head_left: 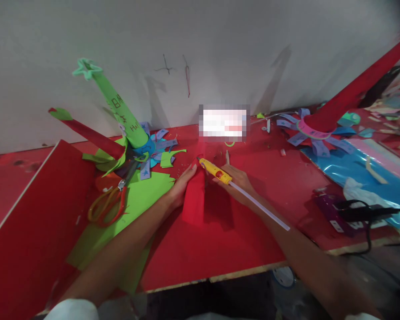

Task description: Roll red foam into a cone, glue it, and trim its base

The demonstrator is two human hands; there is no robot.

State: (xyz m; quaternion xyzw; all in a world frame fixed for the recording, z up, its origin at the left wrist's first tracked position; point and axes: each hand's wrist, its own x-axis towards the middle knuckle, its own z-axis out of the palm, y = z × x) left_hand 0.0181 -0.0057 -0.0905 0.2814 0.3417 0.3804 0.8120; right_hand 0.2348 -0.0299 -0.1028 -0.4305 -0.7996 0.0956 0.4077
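On the tabletop (220,253), the left hand's grip (181,186) holds red paper (194,202), apparently to steady it; the right hand's grip (239,180) wraps a glue gun (215,170), nozzle near the paper's far end. Beyond the paper, leftward, is a green cone (122,111).
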